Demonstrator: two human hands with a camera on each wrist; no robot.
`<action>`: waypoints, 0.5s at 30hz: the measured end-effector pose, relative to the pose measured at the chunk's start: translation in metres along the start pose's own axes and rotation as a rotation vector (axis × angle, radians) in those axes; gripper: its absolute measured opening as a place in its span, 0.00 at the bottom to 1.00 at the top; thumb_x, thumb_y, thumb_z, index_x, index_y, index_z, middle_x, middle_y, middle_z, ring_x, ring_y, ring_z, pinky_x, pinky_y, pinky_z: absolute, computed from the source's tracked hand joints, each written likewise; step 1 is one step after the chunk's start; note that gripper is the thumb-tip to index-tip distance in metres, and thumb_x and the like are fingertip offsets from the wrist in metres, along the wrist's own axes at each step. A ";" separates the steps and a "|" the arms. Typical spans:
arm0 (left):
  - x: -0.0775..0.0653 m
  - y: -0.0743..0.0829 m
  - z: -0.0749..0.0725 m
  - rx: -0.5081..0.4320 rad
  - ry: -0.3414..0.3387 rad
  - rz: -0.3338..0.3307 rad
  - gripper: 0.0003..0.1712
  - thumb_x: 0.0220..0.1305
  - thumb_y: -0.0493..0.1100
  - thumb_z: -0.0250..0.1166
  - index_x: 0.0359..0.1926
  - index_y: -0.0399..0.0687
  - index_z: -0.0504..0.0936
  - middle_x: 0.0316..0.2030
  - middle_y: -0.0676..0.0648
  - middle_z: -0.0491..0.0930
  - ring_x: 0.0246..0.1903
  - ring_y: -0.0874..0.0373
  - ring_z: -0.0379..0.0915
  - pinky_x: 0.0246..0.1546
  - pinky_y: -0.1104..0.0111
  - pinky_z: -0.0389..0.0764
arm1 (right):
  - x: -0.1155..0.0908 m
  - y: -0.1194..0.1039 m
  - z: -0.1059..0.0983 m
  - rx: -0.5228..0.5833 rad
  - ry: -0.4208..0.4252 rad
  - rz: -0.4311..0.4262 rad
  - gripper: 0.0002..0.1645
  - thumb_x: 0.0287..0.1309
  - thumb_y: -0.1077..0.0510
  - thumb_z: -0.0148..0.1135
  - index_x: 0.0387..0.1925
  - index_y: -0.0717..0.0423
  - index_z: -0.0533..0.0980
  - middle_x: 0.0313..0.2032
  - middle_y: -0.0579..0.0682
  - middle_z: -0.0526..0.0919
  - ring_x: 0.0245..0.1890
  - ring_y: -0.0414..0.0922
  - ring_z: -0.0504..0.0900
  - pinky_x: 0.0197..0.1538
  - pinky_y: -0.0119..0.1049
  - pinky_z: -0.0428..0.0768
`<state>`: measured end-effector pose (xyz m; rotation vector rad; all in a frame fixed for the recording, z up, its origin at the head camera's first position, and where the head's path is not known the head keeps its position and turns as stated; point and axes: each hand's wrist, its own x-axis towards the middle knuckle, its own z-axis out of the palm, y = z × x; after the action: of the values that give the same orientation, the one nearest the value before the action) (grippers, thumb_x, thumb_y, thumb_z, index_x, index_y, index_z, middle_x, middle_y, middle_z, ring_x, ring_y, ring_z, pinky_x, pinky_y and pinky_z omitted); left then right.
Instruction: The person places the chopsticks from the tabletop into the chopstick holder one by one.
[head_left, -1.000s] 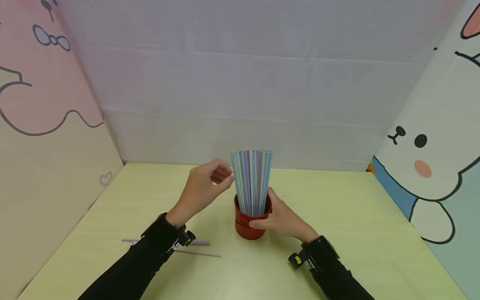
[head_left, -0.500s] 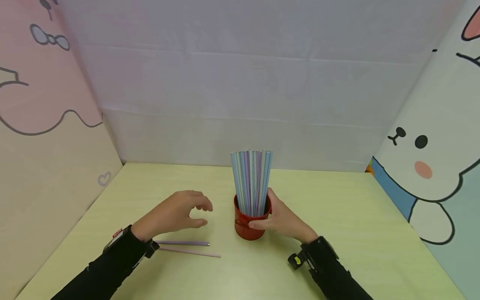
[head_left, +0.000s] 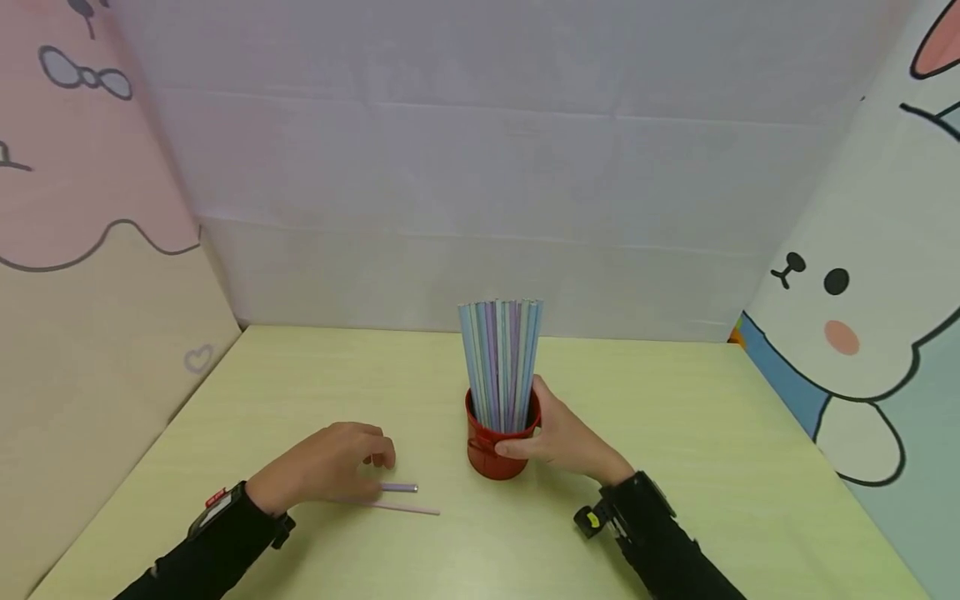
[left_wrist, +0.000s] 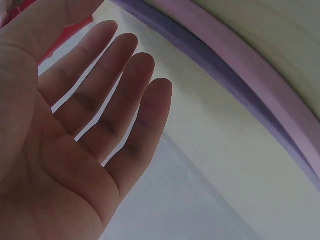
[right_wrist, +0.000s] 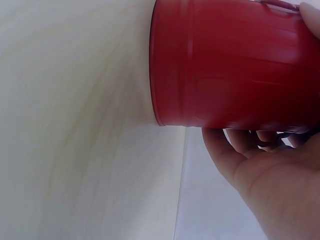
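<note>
A red bucket-shaped cup (head_left: pixel 484 457) stands upright on the table, filled with a bundle of pastel straws (head_left: pixel 501 358) in blue, green and purple. My right hand (head_left: pixel 566 437) grips its right side, the thumb across the front and the fingers behind. Lower left, my left hand (head_left: pixel 326 467) hovers over a purple straw (head_left: pixel 400 487) and a pink straw (head_left: pixel 408 509) lying on the table, partly hiding both. In the left wrist view, its fingers (left_wrist: pixel 125 85) are spread and loosely bent, the palm holds nothing, and the two straws pass beyond the fingertips.
The pale yellow table (head_left: pixel 637 400) runs back to a white wall sheet (head_left: pixel 487 167). Printed cartoon panels stand at the left (head_left: pixel 97 350) and right (head_left: pixel 847 375) sides. Each wrist wears a black strap with a small camera.
My left hand has come away from the bundle of straws, moving down and left to the two straws on the table. My right hand keeps its grip on the cup.
</note>
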<state>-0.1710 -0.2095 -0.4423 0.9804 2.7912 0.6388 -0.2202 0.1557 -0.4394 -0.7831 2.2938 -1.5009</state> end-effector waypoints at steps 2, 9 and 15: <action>-0.002 0.000 0.002 -0.008 -0.005 -0.012 0.15 0.52 0.36 0.77 0.37 0.60 0.86 0.35 0.63 0.79 0.35 0.66 0.74 0.36 0.70 0.78 | 0.000 -0.001 0.000 -0.004 -0.001 0.000 0.59 0.59 0.53 0.81 0.79 0.48 0.51 0.73 0.53 0.70 0.70 0.56 0.73 0.68 0.57 0.78; -0.002 -0.004 0.005 -0.004 0.006 0.071 0.14 0.54 0.31 0.75 0.30 0.58 0.84 0.27 0.63 0.75 0.28 0.71 0.67 0.31 0.74 0.74 | 0.000 -0.002 0.000 0.003 0.002 0.013 0.60 0.59 0.53 0.81 0.80 0.47 0.51 0.73 0.53 0.69 0.71 0.55 0.73 0.69 0.58 0.77; 0.000 -0.007 0.005 -0.009 0.019 0.126 0.15 0.57 0.30 0.73 0.30 0.57 0.84 0.26 0.65 0.75 0.27 0.71 0.69 0.29 0.75 0.75 | 0.000 -0.002 0.000 0.003 -0.001 0.009 0.59 0.59 0.54 0.81 0.80 0.48 0.51 0.73 0.53 0.70 0.71 0.55 0.73 0.68 0.57 0.78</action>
<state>-0.1738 -0.2122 -0.4494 1.1623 2.7569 0.6784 -0.2194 0.1552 -0.4381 -0.7710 2.2907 -1.4993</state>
